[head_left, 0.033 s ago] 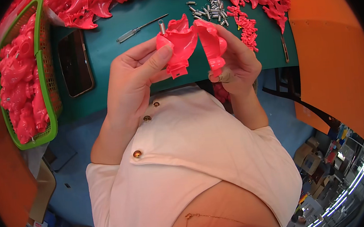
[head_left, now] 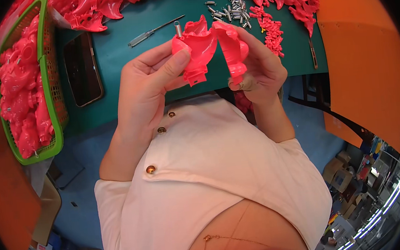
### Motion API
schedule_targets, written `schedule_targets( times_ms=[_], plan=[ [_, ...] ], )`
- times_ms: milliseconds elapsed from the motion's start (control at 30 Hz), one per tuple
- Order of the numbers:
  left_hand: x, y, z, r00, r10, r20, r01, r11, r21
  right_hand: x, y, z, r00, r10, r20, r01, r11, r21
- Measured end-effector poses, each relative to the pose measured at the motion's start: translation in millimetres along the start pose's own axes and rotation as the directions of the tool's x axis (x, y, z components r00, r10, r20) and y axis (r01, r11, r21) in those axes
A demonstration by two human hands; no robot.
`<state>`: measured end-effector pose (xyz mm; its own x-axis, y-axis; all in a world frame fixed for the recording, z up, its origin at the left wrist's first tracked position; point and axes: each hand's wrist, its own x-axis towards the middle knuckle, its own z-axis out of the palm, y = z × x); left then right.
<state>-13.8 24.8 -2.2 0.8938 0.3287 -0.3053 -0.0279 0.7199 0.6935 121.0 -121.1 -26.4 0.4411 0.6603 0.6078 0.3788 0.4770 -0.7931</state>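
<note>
My left hand grips a pink-red plastic shell half by its lower stem, thumb on its front. A small metal spring stands up from the top left of that shell. My right hand holds a second, matching shell half, hollow side turned toward the first. The two halves touch along their upper edges. Both hands hover over the near edge of the teal table, just above my chest.
A green basket full of assembled red pieces stands at the left. A black phone and a thin screwdriver lie on the table. Several metal springs, small red bits and heaped red shells lie at the back.
</note>
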Motion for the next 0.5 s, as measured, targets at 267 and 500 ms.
schedule_targets(
  times_ms=[267,500],
  plan=[
    [0,0,4,0.998,0.056,-0.028,-0.055,0.998,0.036,6,2,-3,0.996,-0.027,0.080,0.038,0.990,-0.134],
    [-1,-2,6,0.990,0.143,-0.021,-0.138,0.977,0.163,16,-2,2,0.964,-0.122,0.238,0.194,0.931,-0.310]
  ],
)
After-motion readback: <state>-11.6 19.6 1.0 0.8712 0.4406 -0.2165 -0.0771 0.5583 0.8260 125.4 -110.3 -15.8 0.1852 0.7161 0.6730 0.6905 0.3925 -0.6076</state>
